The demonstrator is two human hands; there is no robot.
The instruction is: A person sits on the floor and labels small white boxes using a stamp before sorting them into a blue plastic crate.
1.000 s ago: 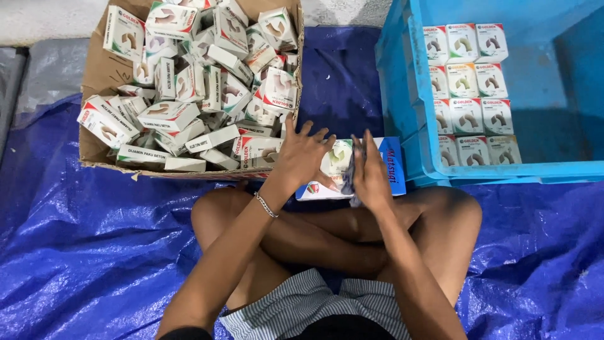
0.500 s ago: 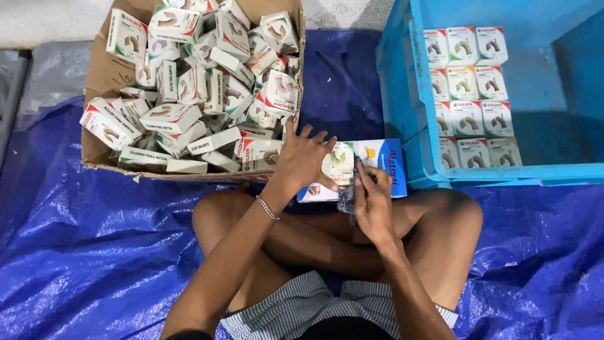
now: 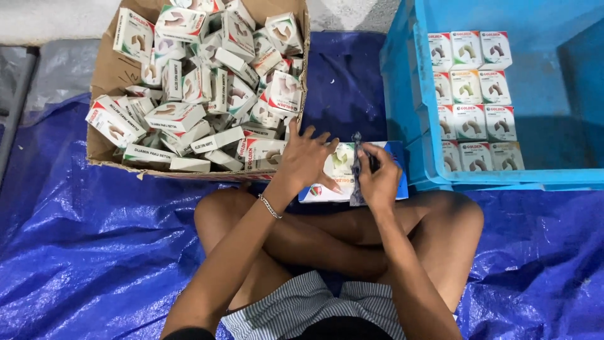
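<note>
Underfoot, a blue tarpaulin (image 3: pixel 94 252) covered the floor where the person sat cross-legged. Blue plastic crate (image 3: pixel 409 94) stood at right, small white boxes (image 3: pixel 469 85) ranked in neat rows against its wall. Cardboard carton (image 3: pixel 110 75) at left held the same boxes in a loose heap. Between them, on the lap, lay a flat printed pack (image 3: pixel 336 179); left hand (image 3: pixel 305 160) pressed it down, fingers spread wide. Right hand (image 3: pixel 380 176) pinched a thin dark strip (image 3: pixel 357 167) upright, fingers narrowed around it.
</note>
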